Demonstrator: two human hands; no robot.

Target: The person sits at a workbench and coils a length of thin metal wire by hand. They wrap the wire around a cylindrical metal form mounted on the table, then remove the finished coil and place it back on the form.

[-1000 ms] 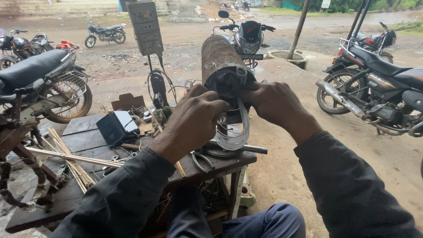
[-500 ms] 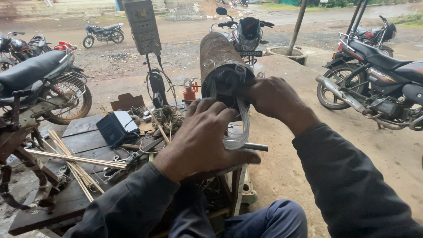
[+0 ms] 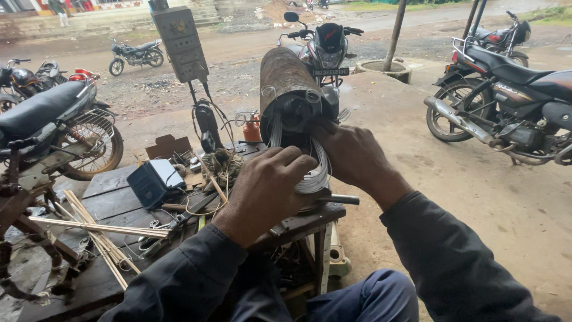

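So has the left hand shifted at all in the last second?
Yes. The left hand has slid down and toward the person, away from the rusty cylinder's mouth, and now rests low over the wire loop.

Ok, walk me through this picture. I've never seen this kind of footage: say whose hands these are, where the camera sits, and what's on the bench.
The camera is worn on a person's head and looks down at their own bare hands. The left hand and right hand both grip a loop of pale wire coming from the open end of a rusty metal cylinder. It stands on a dark wooden workbench, which also carries a small dark box, thin sticks and tangled wire. Motorcycles are parked around.
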